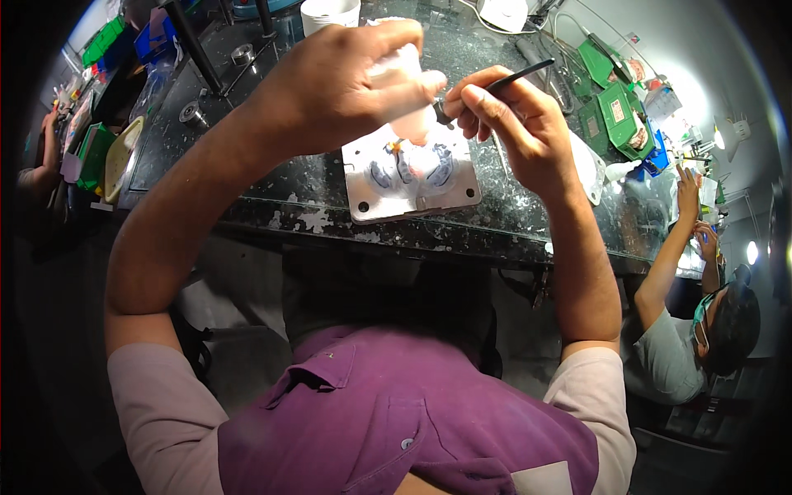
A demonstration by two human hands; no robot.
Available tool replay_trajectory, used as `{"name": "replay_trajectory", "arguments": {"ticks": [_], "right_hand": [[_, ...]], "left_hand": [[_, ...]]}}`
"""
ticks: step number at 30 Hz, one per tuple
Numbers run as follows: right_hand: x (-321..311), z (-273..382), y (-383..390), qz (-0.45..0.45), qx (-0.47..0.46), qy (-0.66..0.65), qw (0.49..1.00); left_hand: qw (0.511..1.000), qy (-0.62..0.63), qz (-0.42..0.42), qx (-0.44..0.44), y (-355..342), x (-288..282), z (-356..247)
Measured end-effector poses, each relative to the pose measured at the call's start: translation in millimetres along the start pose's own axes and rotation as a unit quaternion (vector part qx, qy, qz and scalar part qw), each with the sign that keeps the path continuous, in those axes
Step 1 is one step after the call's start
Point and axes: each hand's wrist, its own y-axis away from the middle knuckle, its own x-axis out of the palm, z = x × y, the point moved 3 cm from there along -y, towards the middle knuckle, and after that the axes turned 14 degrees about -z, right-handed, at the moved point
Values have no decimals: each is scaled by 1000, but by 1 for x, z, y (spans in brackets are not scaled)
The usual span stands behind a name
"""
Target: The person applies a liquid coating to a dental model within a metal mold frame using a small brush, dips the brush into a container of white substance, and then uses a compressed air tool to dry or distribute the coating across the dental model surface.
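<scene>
My left hand [351,87] is closed around a pale pink, smooth, glossy thing [410,124] whose lower end hangs over a metal plate. Its kind cannot be made out, partly because my fingers cover it. In my right hand [528,120] is a slim tool with a black handle [524,73], gripped like a pen; its tip lies close to the pink thing, and I cannot tell whether they touch. Below both hands the silvery metal mould plate [384,206], with holes at its corners, rests on the table. Curved grey-blue dental moulds [441,169] sit in white material on it.
The dark, paint-chipped table [280,186] carries a white tub [328,12], small metal rings [191,113] and a black post [194,45] at left. Green trays [619,115] with dental models stand at right. Another person [685,330] works at the far right.
</scene>
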Motion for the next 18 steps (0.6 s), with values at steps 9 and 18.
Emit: {"name": "replay_trajectory", "arguments": {"ticks": [9, 18], "right_hand": [[-7, 13, -3, 5, -17, 55, 998], [-21, 12, 5, 85, 21, 13, 996]], "left_hand": [[954, 207, -55, -211, 43, -13, 26], [796, 474, -95, -363, 110, -14, 48]]}}
